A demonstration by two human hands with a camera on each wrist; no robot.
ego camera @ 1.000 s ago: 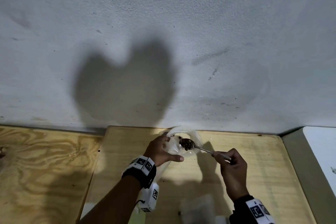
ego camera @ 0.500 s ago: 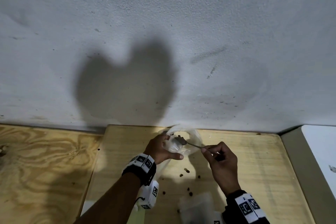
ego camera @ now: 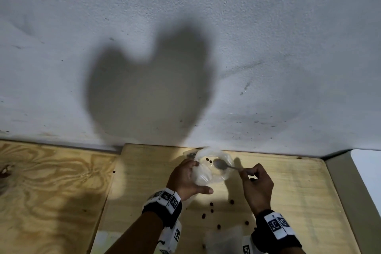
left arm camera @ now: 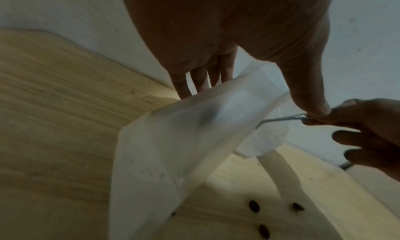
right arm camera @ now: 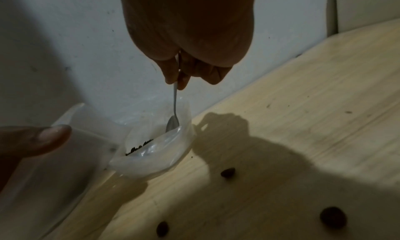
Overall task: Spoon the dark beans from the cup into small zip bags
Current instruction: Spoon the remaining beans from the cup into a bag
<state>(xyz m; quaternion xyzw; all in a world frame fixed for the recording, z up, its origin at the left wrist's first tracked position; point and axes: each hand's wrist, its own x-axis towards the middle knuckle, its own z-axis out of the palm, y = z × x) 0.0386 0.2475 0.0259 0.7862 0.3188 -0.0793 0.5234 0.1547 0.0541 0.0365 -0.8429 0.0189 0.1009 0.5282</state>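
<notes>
Item: our left hand grips a small clear zip bag, mouth held open above the wooden table; a few dark beans inside. Our right hand pinches a spoon, bowl in the bag's mouth. Loose beans lie on the table below.

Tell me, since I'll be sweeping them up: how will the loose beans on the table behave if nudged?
The spilled beans look small, oval and smooth, so a nudge would probably roll or skid them across the wooden table. Scattered singly near the right hand, they seem light; pinching each may be fiddly.
</notes>
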